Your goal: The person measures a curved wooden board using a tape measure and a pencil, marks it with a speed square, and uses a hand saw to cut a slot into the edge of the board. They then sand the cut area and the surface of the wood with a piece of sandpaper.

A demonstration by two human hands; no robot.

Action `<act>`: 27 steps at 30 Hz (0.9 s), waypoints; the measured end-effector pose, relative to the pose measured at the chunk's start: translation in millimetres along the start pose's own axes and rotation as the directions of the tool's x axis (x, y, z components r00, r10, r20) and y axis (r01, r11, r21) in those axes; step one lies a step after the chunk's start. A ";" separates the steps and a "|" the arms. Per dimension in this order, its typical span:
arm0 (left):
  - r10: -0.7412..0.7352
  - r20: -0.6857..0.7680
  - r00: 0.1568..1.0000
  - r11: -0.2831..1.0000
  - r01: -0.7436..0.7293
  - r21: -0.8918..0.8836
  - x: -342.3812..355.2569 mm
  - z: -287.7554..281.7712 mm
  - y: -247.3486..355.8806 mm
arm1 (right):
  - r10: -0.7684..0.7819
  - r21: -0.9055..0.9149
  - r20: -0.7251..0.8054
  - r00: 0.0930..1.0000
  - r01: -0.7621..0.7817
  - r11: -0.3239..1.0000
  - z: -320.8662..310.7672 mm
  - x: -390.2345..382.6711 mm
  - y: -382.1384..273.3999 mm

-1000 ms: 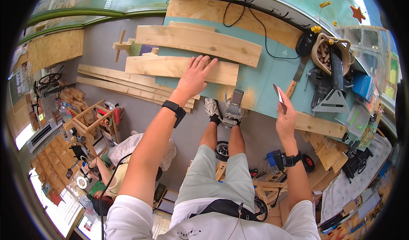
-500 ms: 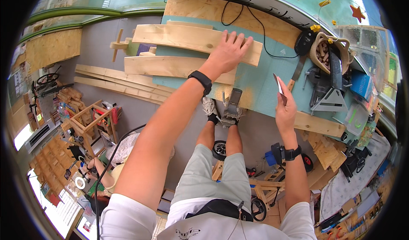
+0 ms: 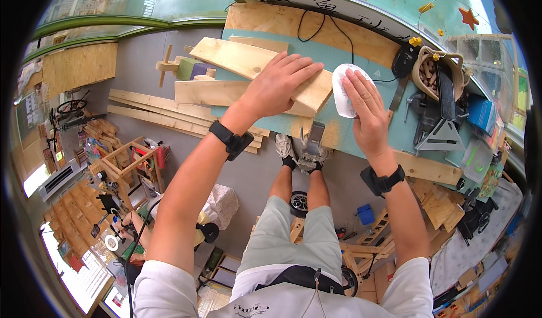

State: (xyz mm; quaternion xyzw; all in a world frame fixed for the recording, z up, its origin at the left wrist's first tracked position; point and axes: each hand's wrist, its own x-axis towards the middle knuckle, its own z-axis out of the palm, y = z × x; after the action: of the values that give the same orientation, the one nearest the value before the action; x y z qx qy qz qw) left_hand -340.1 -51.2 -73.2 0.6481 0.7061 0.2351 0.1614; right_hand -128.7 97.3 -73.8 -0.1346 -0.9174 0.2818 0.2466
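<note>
My left hand (image 3: 279,86) grips a long pale wooden board (image 3: 228,56) near its right end, fingers over the top and thumb hidden. The board slants down toward me and is tilted, so its end face shows. Under and nearer lies a second board (image 3: 206,92) on the teal work surface (image 3: 339,51). Just right of the board's end, my right hand (image 3: 370,112) holds a thin white disc (image 3: 342,96), probably a sanding disc. Its fingers lie flat over the white face, with the thumb behind. Disc and board are apart.
A handsaw (image 3: 399,95), a woven basket (image 3: 416,72) of wooden pieces, a black clamp-like tool (image 3: 432,114) and a metal square (image 3: 443,140) stand at the right. Black cable (image 3: 354,49) crosses the bench. Planks (image 3: 164,109) extend left; a person sits at lower left.
The board's right end has swung toward me and tilted under my left hand. My right hand has moved left and turned the disc from edge-on to show its white face.
</note>
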 end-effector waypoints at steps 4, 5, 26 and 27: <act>0.011 -0.009 1.000 1.000 -0.011 -0.003 0.8 -4.3 -3.0 | -0.038 0.018 0.107 0.994 0.037 0.999 -0.1 -1.7 -26.6; 0.006 0.002 1.000 1.000 -0.006 -0.022 1.0 -4.6 -2.4 | -0.092 0.071 0.121 0.988 0.083 0.994 3.1 -5.3 -25.6; 0.007 0.008 1.000 1.000 -0.008 0.014 -3.6 9.0 7.3 | -0.248 0.111 0.287 0.925 0.225 0.968 -20.3 -4.8 -23.7; 0.006 0.013 1.000 1.000 -0.006 0.008 -2.4 10.0 5.9 | -0.213 0.096 0.268 0.940 0.193 0.976 -18.5 -0.6 -18.9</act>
State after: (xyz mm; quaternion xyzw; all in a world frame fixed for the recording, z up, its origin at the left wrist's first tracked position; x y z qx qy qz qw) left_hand -329.6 -52.1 -78.6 0.6525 0.7039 0.2287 0.1628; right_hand -120.5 90.2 -49.8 0.0099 -0.9417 0.3021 0.1481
